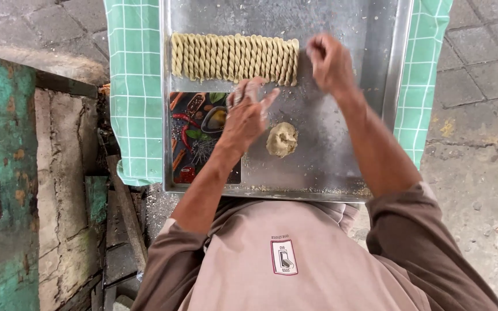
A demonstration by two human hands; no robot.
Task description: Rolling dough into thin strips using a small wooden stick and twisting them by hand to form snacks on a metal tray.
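Note:
A metal tray (376, 69) lies before me on a green checked cloth (136, 86). Along its far part runs a row of several twisted dough sticks (234, 57). My right hand (329, 62) hovers at the row's right end, fingers pinched together; whether it holds a piece I cannot tell. My left hand (246, 115) rests flat, fingers spread, over the tray's middle, partly on a picture-printed cutting board (194, 138). A lump of pale dough (282, 139) sits just right of my left hand, untouched.
The cloth hangs off both sides of the tray. A weathered teal and brown wall (7, 190) stands to the left. Grey paving stones (479, 75) and rough concrete lie to the right. Crumbs dot the tray's near edge.

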